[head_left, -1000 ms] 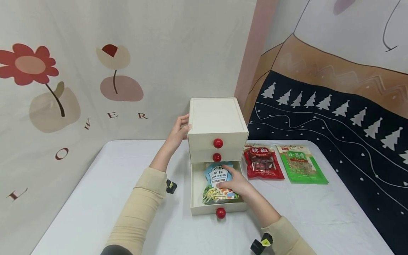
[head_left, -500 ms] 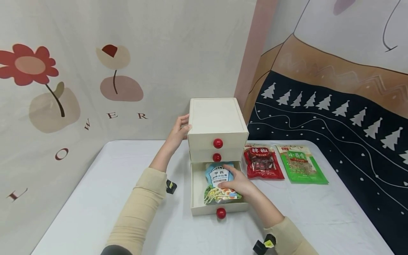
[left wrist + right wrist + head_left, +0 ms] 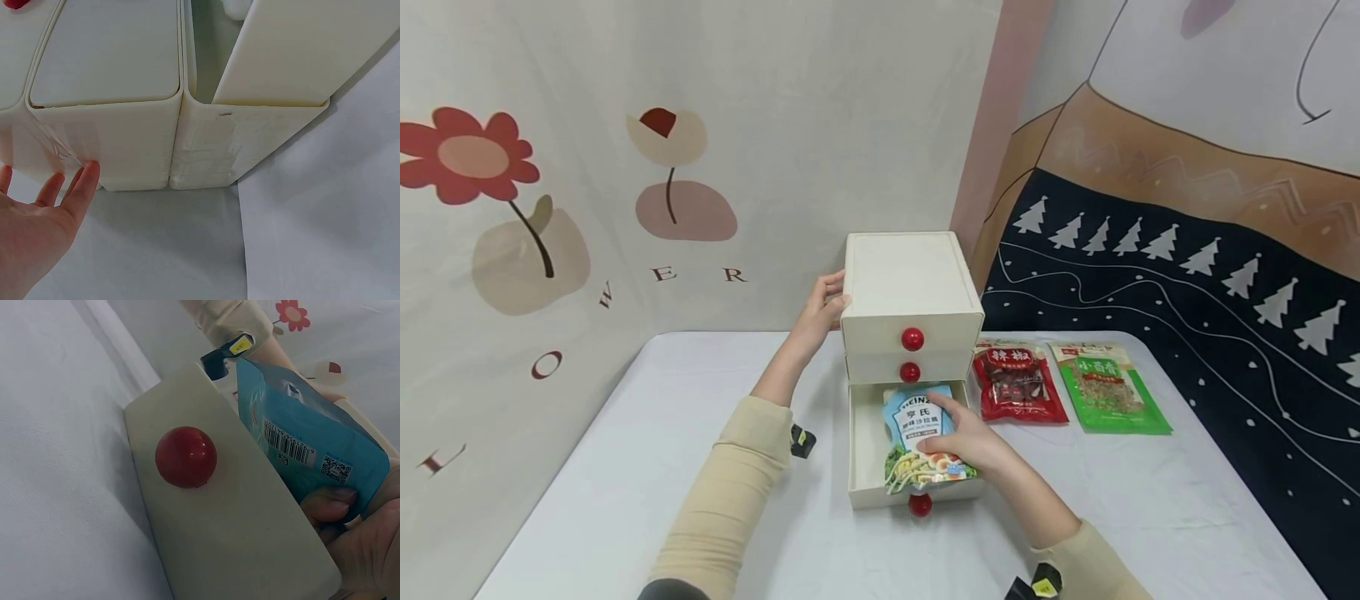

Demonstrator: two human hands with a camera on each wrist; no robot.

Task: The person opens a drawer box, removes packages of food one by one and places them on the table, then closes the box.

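Note:
A white cabinet point(image 3: 898, 271) with red knobs has its bottom drawer point(image 3: 867, 467) pulled out. My right hand point(image 3: 976, 442) grips a blue Heinz salad dressing pouch point(image 3: 917, 417) by its right side, thumb on the printed front. The pouch is over the drawer, its lower edge overlapping the drawer front in the head view. In the right wrist view the pouch's barcoded back point(image 3: 294, 437) rises above the drawer front's red knob point(image 3: 186, 457). My left hand point(image 3: 815, 315) rests against the cabinet's left side; in the left wrist view its fingertips point(image 3: 91, 170) touch the side wall.
A red packet of dried chillies point(image 3: 1018, 383) and a green seasoning packet point(image 3: 1112, 387) lie flat to the right of the cabinet on the white-covered table point(image 3: 737, 492). A patterned wall hanging stands close behind the cabinet. The two upper drawers are closed.
My right hand has drawn the pouch up and toward me, slightly to the right, from inside the drawer to over its front edge. The left hand has stayed in place.

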